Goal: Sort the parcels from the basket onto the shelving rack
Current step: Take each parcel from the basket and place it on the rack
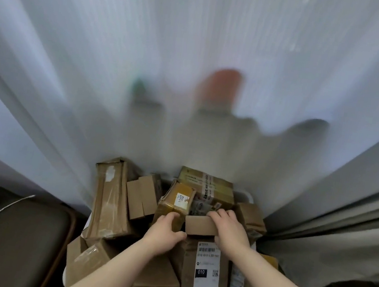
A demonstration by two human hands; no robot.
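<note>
Small cardboard box [201, 226]: stiff, probably light. Gripped over far edge by right hand [230, 231]; left hand [168, 230] curled at left end, hold unclear. Best lifted by both ends.

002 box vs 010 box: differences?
The 002 box is smaller than the 010 box. The 002 box is wrapped in glossy yellowish tape; the 010 box is plain brown. The 002 box has a small sticker and tilts, gripped by the left hand; the 010 box has a long barcode label and lies flat. Both are cardboard parcels.
</note>
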